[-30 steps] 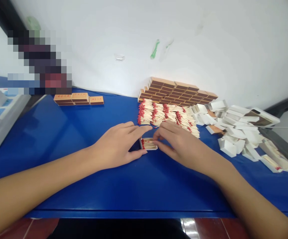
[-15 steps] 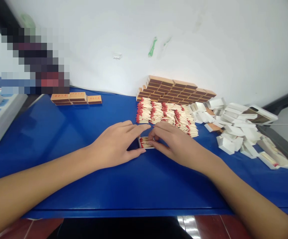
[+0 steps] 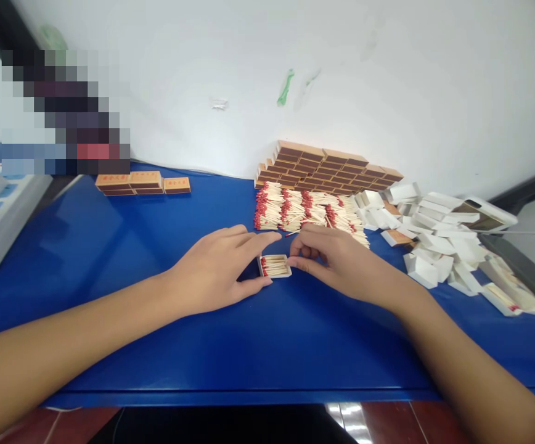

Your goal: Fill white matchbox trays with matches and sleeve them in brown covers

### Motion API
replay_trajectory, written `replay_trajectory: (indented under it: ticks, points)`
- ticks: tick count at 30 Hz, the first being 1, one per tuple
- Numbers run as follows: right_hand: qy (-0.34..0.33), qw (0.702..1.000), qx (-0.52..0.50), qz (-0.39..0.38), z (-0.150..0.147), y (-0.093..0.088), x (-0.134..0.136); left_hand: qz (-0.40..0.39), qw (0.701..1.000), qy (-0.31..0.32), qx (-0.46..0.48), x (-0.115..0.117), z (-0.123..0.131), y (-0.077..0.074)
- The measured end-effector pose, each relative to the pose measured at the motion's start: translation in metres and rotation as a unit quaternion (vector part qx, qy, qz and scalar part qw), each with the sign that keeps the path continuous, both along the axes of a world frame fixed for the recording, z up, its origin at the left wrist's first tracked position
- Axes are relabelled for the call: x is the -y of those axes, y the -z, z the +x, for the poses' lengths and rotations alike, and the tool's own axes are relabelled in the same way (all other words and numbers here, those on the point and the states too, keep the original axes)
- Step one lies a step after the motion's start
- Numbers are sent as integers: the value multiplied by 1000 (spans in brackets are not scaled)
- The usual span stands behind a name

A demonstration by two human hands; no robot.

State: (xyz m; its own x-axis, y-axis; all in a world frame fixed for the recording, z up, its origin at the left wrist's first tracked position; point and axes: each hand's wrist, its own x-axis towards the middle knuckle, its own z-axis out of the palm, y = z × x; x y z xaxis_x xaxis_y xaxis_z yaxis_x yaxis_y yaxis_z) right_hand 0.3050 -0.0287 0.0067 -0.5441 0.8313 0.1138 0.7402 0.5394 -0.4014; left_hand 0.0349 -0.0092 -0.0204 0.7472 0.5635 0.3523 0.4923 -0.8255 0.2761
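A small white tray (image 3: 288, 274) holding red-headed matches (image 3: 275, 266) lies on the blue table (image 3: 249, 351). At its left end is my left hand (image 3: 216, 268), thumb and forefinger spread apart around that end. My right hand (image 3: 336, 262) is at the tray's right end, its thumb and fingertips pressed together near the rim; whatever they may pinch is too small to make out. Behind the hands lies a big pile of loose matches (image 3: 311, 209), partly covered by the right hand.
Brown matchboxes (image 3: 327, 166) stand stacked against the wall. More matchboxes (image 3: 131, 183) sit at the left back. White empty trays (image 3: 434, 228) are heaped on the right, beside a phone-like object (image 3: 494, 213). A white rack (image 3: 4, 228) stands at the far left.
My right hand has moved right, off the matches to the tray's right end, uncovering more of the tray. My left hand has hardly moved.
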Motion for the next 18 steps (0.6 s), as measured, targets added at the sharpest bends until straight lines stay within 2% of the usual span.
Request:
replay_trajectory:
  ticks: [5,9,14,18]
  points:
    - [-2,1000,-4,-14,-5,5,2,0,1000,-1,1,0,0,0]
    - [6,1000,-9,-4,-3,1,2,4,1000,0,4,-1,0,1]
    - [70,997,2,29,26,-8,-9,1,1000,0,-2,0,-1,0]
    - [95,994,51,-26,48,-11,-19,2,1000,0,-9,1,-1,-1]
